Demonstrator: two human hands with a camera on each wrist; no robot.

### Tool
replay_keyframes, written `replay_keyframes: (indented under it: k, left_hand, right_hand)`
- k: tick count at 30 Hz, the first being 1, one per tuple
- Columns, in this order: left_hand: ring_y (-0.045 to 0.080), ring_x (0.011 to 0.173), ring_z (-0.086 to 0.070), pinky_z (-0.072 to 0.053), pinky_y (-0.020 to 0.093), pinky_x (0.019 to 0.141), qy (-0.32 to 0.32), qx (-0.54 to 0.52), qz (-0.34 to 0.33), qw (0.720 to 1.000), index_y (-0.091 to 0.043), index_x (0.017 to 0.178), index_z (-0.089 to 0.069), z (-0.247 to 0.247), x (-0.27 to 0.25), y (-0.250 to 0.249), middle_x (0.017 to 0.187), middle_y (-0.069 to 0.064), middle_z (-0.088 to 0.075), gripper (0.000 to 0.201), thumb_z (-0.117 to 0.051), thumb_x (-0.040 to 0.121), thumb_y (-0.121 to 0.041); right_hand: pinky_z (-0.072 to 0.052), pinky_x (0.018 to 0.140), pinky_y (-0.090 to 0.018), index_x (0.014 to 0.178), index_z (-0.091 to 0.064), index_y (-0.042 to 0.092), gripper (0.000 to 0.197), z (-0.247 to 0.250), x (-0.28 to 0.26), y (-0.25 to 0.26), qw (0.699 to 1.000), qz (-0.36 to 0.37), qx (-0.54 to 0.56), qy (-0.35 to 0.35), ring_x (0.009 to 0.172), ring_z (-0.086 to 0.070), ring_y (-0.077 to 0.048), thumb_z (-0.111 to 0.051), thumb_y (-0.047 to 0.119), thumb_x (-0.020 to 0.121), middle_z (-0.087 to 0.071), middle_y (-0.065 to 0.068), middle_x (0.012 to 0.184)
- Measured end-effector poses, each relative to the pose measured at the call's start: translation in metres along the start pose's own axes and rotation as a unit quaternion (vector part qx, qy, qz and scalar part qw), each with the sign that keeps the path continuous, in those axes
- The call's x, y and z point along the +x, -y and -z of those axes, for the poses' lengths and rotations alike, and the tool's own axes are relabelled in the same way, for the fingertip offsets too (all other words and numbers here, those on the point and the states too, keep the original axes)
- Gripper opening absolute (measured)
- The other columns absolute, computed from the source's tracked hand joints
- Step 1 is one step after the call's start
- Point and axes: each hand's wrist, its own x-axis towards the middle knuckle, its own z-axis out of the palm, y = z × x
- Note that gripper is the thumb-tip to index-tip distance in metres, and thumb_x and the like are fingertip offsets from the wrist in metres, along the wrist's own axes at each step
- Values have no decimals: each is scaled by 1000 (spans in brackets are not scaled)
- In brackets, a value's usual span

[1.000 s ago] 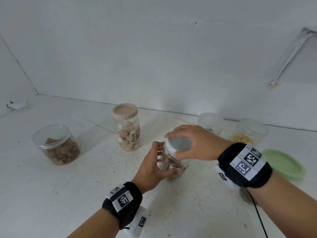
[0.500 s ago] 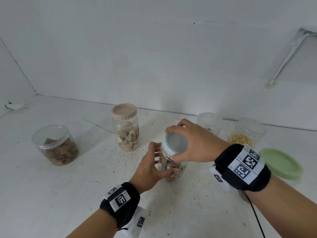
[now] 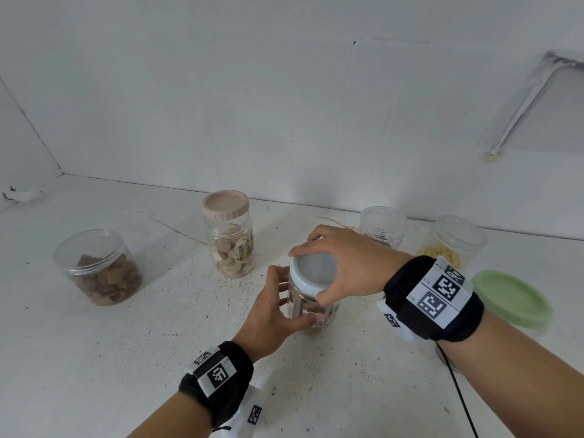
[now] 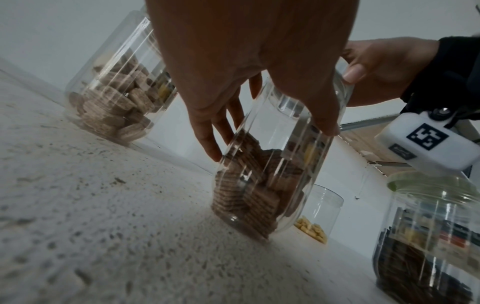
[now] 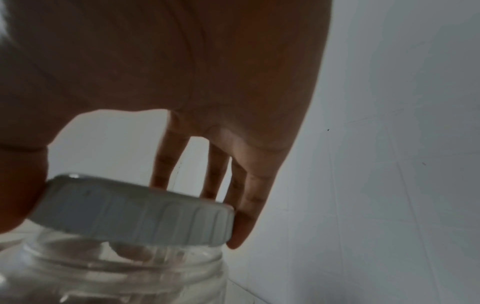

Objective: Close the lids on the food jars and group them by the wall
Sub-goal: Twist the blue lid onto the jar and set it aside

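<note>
A clear jar (image 3: pixel 311 311) of brown wafers stands mid-counter. My left hand (image 3: pixel 278 306) wraps round its body, thumb in front and fingers behind; the left wrist view shows the same jar (image 4: pixel 259 185) and left hand (image 4: pixel 259 92). My right hand (image 3: pixel 341 267) comes from the right and grips the white ribbed lid (image 3: pixel 313 273) by its rim. In the right wrist view the lid (image 5: pixel 145 214) sits on the jar neck (image 5: pixel 116 267), with thread rings showing below it. A pink-lidded jar (image 3: pixel 229 235) of biscuits stands behind on the left.
An open jar (image 3: pixel 99 268) of brown pieces stands at far left. By the back wall are an open clear jar (image 3: pixel 382 227) and an open jar (image 3: pixel 455 245) with yellow pieces. A green-lidded jar (image 3: pixel 512 298) sits partly behind my right wrist.
My right hand has turned on the white lid, its thumb coming round to the near edge. The left hand has kept its hold on the jar, which stays in place.
</note>
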Motion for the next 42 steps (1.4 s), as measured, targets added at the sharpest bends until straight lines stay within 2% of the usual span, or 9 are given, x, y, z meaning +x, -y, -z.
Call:
replay_keyframes:
  k: [6, 11, 16, 20, 25, 30, 34, 38, 42]
  left_hand:
    - [9, 124, -61, -54, 34, 105, -3, -6, 0, 1000, -29, 126, -40, -1, -1, 2, 133, -11, -61, 80, -91, 67, -47]
    - [9, 124, -62, -55, 32, 105, -2, -2, -2, 1000, -29, 124, -40, -1, -1, 3, 129, -19, -61, 74, -92, 71, -36]
    - [10, 125, -63, -54, 32, 105, 5, 6, -13, 1000, -32, 119, -40, -1, 1, 4, 129, -15, -63, 69, -92, 74, -33]
    - [10, 124, -61, -55, 35, 106, 4, 3, -6, 1000, -30, 122, -40, -1, 0, 5, 130, -14, -62, 73, -91, 71, -39]
    - [9, 124, -60, -55, 37, 106, 9, 12, -2, 1000, -32, 121, -39, 0, 1, 3, 130, -13, -62, 75, -89, 68, -50]
    - [13, 124, -61, -55, 44, 106, 8, 14, -4, 1000, -32, 122, -40, 0, 0, 4, 131, -12, -63, 74, -90, 70, -47]
    - [14, 122, -64, -56, 45, 105, 7, 11, -7, 1000, -32, 119, -41, 0, 1, 3, 125, -20, -62, 71, -90, 70, -46]
    - [13, 125, -61, -55, 45, 107, 6, 7, -1, 1000, -35, 121, -40, 0, 2, 3, 130, -13, -63, 75, -91, 68, -51]
    - [13, 125, -61, -54, 45, 108, 9, 10, 3, 1000, -37, 120, -40, 0, 2, 4, 131, -12, -63, 74, -91, 68, -49]
  right_hand:
    - [-29, 80, -7, 145, -50, 44, 83, 0, -2, 0, 1000, -2, 5, -4, 118, -48, -10, -87, 40, 71, -48, 10, 132]
    - [-40, 79, -31, 134, -51, 35, 81, -3, -1, 9, 996, -60, -60, -34, 100, -56, -19, -71, 80, 70, -53, 4, 110]
    - [-43, 76, -35, 114, -43, 23, 90, -14, -2, 12, 982, -146, -97, -76, 92, -58, -22, -43, 99, 66, -59, 0, 105]
    - [-39, 82, -33, 144, -41, 34, 85, -12, -8, 13, 992, -93, -66, -55, 111, -58, -22, -64, 80, 76, -54, 3, 122]
    - [-35, 90, -28, 146, -49, 41, 80, 4, -4, 8, 1000, -11, -10, 6, 119, -48, -13, -83, 46, 74, -50, 9, 133]
    - [-39, 89, -29, 143, -52, 42, 78, 2, -2, 5, 1000, -15, -5, -5, 114, -51, -13, -84, 52, 72, -55, 8, 126]
    - [-41, 77, -33, 125, -55, 30, 81, -4, -2, 12, 990, -85, -101, -45, 89, -56, -21, -58, 90, 71, -56, 4, 95]
    - [-48, 66, -35, 90, -56, 15, 98, -5, -3, 12, 969, -176, -160, -75, 68, -57, -19, -21, 102, 63, -59, 1, 76]
    - [-47, 97, -38, 143, -48, 34, 95, 0, -11, -1, 990, -108, -68, -63, 120, -58, -19, -46, 95, 70, -59, 5, 135]
